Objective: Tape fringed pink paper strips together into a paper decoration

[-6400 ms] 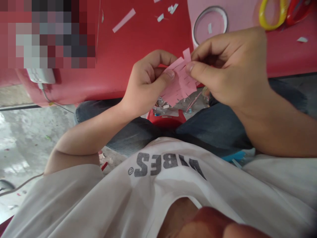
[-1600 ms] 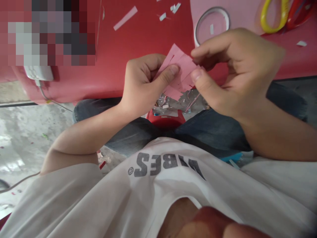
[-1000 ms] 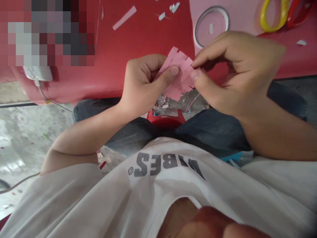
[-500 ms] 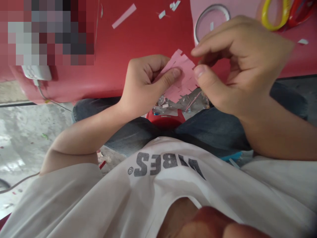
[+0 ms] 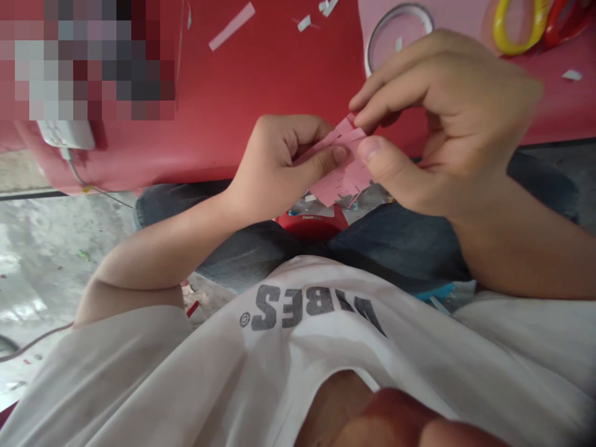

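A small piece of pink paper (image 5: 333, 180) with slits and a notched, fringed edge is held over my lap. My left hand (image 5: 274, 164) pinches it, thumb on the near face and fingers behind. At its upper right edge, the thumb and fingertips of my right hand (image 5: 456, 124) close on a strip of the paper. The other fingers of that hand are bent above it. Part of the paper's far side is hidden behind my fingers.
On the red table (image 5: 279, 68) lie a pink strip (image 5: 231, 26), white scraps (image 5: 304, 23) and a tape-like ring (image 5: 370, 46) over pink paper. Yellow (image 5: 500, 34) and red handles (image 5: 554, 37) are at the upper right. A white power strip (image 5: 69, 133) sits left; a red stool (image 5: 311, 226) shows between my legs.
My right fingertips have moved left onto the paper's edge and closed on it. The paper has tilted, and my left hand has shifted slightly right and toward me.
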A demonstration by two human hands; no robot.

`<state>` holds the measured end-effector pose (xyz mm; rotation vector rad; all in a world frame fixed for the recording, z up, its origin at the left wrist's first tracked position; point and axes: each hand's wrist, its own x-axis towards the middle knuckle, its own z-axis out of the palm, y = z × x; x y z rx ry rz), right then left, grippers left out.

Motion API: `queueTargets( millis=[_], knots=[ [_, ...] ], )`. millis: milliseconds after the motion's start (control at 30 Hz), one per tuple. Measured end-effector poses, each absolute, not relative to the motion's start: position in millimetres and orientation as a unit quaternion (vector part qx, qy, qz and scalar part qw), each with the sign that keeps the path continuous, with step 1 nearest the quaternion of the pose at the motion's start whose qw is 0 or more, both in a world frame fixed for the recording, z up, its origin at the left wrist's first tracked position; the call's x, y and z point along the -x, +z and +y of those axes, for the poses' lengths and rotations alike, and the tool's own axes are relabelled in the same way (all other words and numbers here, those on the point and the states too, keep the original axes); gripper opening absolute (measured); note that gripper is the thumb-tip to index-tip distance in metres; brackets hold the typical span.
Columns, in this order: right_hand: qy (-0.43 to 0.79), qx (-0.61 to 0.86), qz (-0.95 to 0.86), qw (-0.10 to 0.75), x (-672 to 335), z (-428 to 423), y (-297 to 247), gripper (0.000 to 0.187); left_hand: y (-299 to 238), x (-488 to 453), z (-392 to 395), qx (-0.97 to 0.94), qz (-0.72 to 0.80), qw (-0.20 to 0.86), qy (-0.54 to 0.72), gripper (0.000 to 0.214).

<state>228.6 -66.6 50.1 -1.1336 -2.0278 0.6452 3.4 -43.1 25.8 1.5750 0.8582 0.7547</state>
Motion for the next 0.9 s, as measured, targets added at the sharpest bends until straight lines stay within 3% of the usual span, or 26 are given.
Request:
queueTargets(
  millis=[267,500,667,900],
  knots=[
    [0.266,0.427,-0.79,0.35,-228,-66,49,0.01,37,-5,-46,-0.67,0.371,0.553,0.329,0.039],
    [0.312,0.481,-0.719,0.392,-225,-67,52,0.023,10,-2,-36,-0.652,0.337,0.563,0.381,0.031],
    [0.323,0.522,-0.677,0.405,-227,-68,50,0.022,3,-4,-33,-0.609,0.315,0.557,0.468,0.029],
    [0.321,0.563,-0.666,0.369,-227,-71,49,0.014,1,-6,-32,-0.608,0.328,0.523,0.499,0.037]
  ],
)
